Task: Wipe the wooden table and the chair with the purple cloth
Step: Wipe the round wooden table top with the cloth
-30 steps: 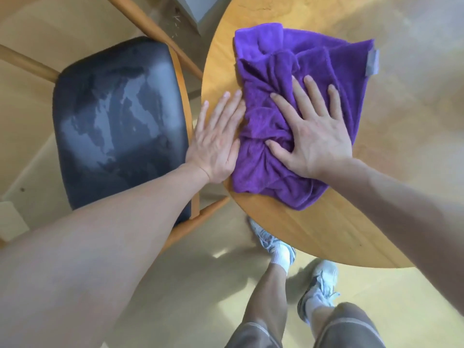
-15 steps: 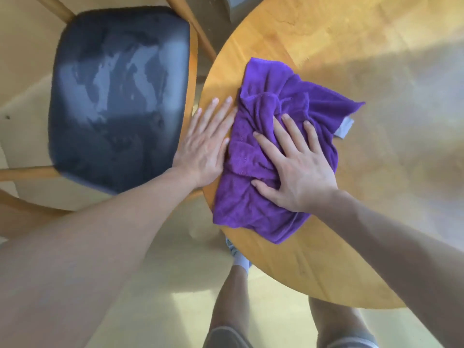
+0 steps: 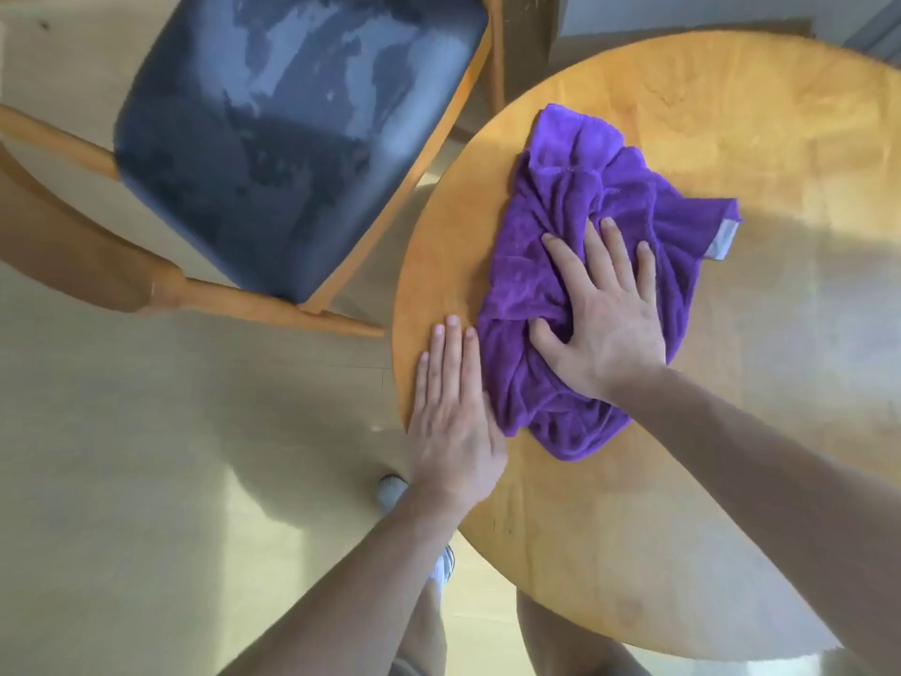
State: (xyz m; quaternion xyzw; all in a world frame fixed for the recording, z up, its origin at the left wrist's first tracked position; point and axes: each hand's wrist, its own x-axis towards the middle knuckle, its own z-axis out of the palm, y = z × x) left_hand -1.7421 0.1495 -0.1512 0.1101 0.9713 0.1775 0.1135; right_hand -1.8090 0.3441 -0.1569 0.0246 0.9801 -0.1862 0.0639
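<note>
A crumpled purple cloth lies on the left part of the round wooden table. My right hand presses flat on the cloth, fingers spread and straight, thumb sunk in a fold. My left hand lies flat on the table's left edge, fingers straight and together, just beside the cloth's left side. The chair, with a dark worn seat and a wooden frame, stands at the upper left, close to the table's rim.
The chair's wooden backrest curves along the left side. Pale floor spreads below the chair. My legs and a white shoe stand under the table's near edge.
The cloth and my right hand have slid nearer along the table's left part. My left hand has moved back along the rim. The view has shifted, with the chair now higher and further left.
</note>
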